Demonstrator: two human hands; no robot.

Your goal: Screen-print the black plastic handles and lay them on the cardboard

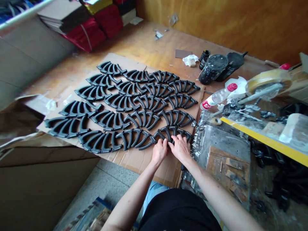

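Plastic bottle's red label (206, 105): lettering seems unreadable.

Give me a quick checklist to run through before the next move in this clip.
1. Both hands on one part: ok. The left hand and right hand both touch the nearest black moulded part.
2. Parts resting on cardboard: ok. The rows of black moulded parts lie on the brown cardboard sheet.
3. Parts spaced apart: not ok. Many neighbours in the rows touch or overlap at their ends.
4. Bottle away from the hands: ok. The plastic bottle lies on its side, beyond and right of them.
5. Surface of the touched part: cannot tell. The hands cover much of it.
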